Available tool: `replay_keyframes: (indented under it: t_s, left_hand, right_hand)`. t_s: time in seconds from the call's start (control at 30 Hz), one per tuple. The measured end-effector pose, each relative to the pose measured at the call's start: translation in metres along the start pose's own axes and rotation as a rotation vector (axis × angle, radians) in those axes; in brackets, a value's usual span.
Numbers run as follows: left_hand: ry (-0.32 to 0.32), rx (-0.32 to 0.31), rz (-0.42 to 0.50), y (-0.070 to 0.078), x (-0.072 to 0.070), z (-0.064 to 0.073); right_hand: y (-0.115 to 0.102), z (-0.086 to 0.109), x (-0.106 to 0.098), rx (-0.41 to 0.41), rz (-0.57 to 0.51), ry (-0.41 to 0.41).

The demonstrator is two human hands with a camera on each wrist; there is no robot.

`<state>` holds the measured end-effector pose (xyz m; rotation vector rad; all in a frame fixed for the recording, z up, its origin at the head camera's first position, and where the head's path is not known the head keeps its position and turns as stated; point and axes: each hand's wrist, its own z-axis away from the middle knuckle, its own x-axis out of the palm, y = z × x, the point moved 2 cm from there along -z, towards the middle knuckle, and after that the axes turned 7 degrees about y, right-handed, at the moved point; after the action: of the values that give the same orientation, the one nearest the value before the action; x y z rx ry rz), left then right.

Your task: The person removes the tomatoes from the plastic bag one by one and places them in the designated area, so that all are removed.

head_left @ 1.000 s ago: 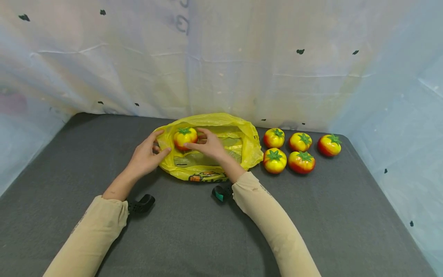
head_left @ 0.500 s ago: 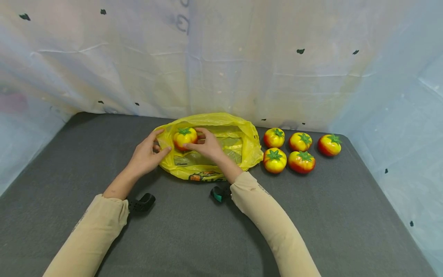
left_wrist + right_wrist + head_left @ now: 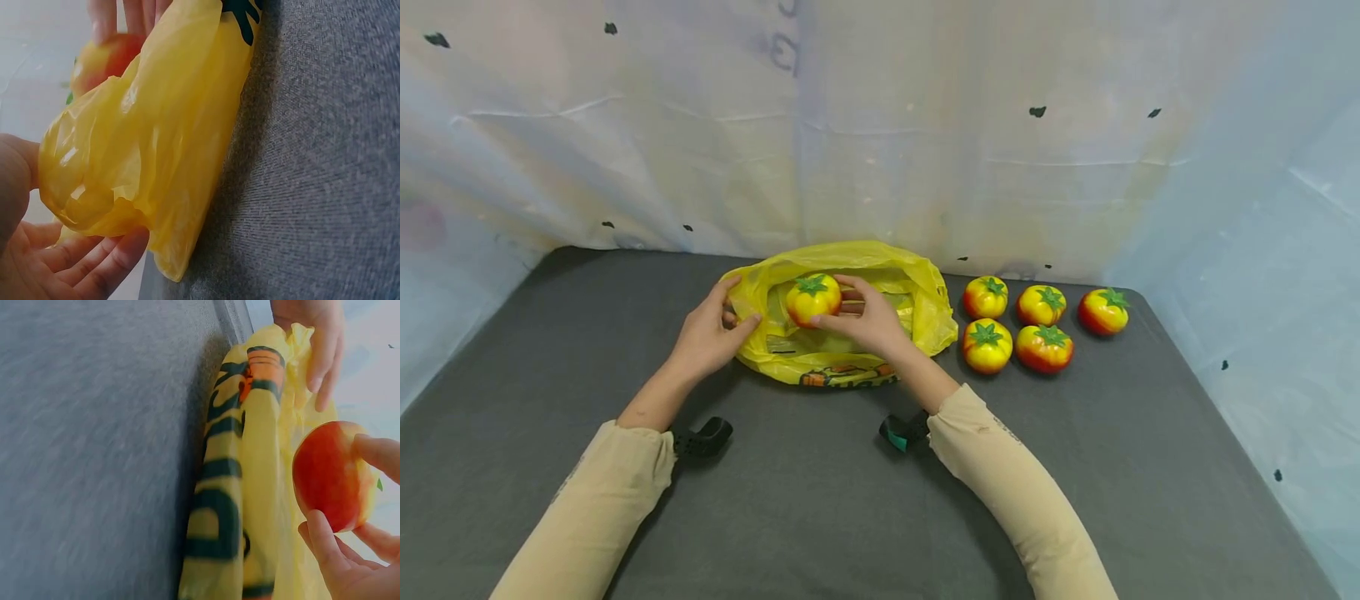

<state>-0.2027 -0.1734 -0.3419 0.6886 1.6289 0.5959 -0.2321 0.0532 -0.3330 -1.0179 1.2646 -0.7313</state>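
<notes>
A yellow plastic bag [image 3: 868, 254] lies with its mouth spread open. My left hand [image 3: 706, 332] holds the bag's left rim, thumb on one side of the film and fingers on the other; the left wrist view shows the crumpled bag edge [image 3: 100, 169] between them. Over the bag's mouth, my right hand [image 3: 876, 323] grips a red-and-yellow tomato [image 3: 812, 302] with a green leafy top. In the right wrist view, fingers and thumb surround the tomato [image 3: 331, 478], which stands above the bag's printed front side [image 3: 262, 462].
Several more tomatoes [image 3: 987, 346] sit on the dark grey table [image 3: 820, 492], right of the bag. One tomato [image 3: 1103, 312] stands a little apart at the far right. A whitish sheet [image 3: 880, 133] rises behind the table, and another bluish sheet [image 3: 1262, 250] hangs at the right.
My right hand has moved the tomato slightly up and to the right from the bag's left inner side. The left hand keeps its place at the rim. The head view has shifted a little.
</notes>
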Motion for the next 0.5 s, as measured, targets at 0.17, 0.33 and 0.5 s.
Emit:
replay_keyframes:
  t_s: [0.17,0.33,0.5]
  left_hand:
    - [-0.005,-0.008,-0.004,-0.001,0.000,-0.001]
    - [-0.008,-0.008,-0.013,0.000,0.001,-0.001]
    - [-0.012,-0.009,-0.017,-0.001,0.000,0.000]
  right_hand:
    - [0.004,0.010,-0.014,-0.020,-0.007,0.003]
    - [0.009,0.017,-0.025,-0.025,-0.031,0.004]
    - [0.011,0.025,-0.036,-0.035,-0.025,0.000]
